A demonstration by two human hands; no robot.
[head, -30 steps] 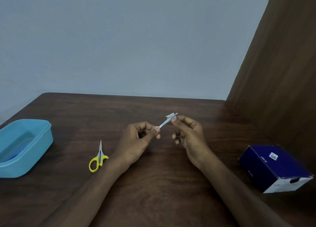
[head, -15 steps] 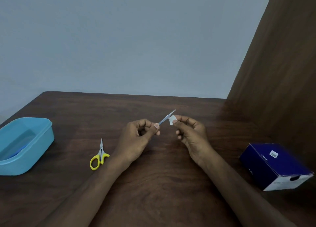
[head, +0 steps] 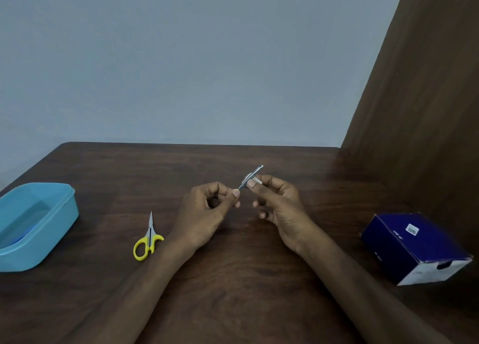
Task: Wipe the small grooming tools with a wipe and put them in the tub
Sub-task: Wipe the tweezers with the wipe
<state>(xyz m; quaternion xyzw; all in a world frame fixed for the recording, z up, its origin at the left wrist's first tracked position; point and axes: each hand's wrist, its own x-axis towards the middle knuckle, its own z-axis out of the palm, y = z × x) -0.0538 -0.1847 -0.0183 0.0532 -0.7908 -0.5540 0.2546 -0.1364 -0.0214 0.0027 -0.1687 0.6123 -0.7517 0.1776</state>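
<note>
Left hand point(head: 207, 211) is raised above the table point(head: 233, 279), thumb and forefinger pinching the near end of a thin metal tool point(head: 252, 178), probably tweezers but too small to be sure. Tool slants up and to the right, far tip free above both hands. Right hand point(head: 280, 203) pinches a small white wipe point(head: 256, 181) against the tool's shaft about midway along; thumb and forefinger closed on the wipe, other fingers loosely curled below. The two hands sit close together, fingertips nearly touching along the tool. Both forearms come in from the bottom edge. Yellow-handled scissors point(head: 147, 240) lie flat on the table just left of the left wrist, blades closed and pointing away from the person, not touched. Light blue tub point(head: 59, 224) sits at the left edge of the table, well apart from the hands, open top, partly cut off by the frame; something blue shows inside but can't tell what it is. Dark blue cardboard box point(head: 414, 247) with a white end panel rests on the right side of the table, near a brown wooden panel point(head: 427, 110) that rises along the right. Pale grey wall point(head: 181, 58) behind the table.
</note>
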